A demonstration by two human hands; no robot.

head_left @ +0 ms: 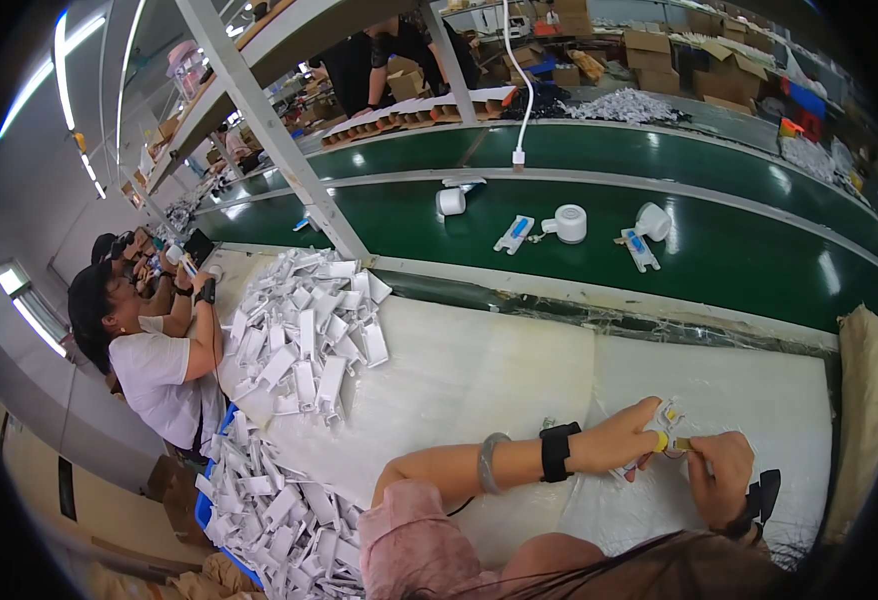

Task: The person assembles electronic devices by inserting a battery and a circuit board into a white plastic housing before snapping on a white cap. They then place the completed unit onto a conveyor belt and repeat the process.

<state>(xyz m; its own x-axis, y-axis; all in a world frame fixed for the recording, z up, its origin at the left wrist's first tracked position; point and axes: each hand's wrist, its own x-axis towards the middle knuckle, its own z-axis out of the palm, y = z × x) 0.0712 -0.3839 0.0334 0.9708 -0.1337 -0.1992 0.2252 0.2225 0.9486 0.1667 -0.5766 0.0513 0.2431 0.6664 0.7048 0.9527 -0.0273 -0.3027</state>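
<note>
Low over the right part of the padded table point(459, 345), my left hand point(614, 440) is closed on a small white plastic part point(670, 411). A yellow piece point(662, 441) shows at its fingertips; I cannot tell its kind. My right hand point(724, 475) meets it from the right, thumb and fingers pinched on a small brownish strip point(681, 444) that points into the white part. My fingers cover much of what is held. Black bands circle both wrists.
White plastic covers point(309, 325) lie heaped on the table's left, with more in a blue bin point(204, 505) below. Beyond a metal post point(279, 130), a green conveyor point(359, 205) carries several round-headed white devices point(566, 224). A white cable point(529, 90) hangs above. A co-worker point(154, 350) sits left.
</note>
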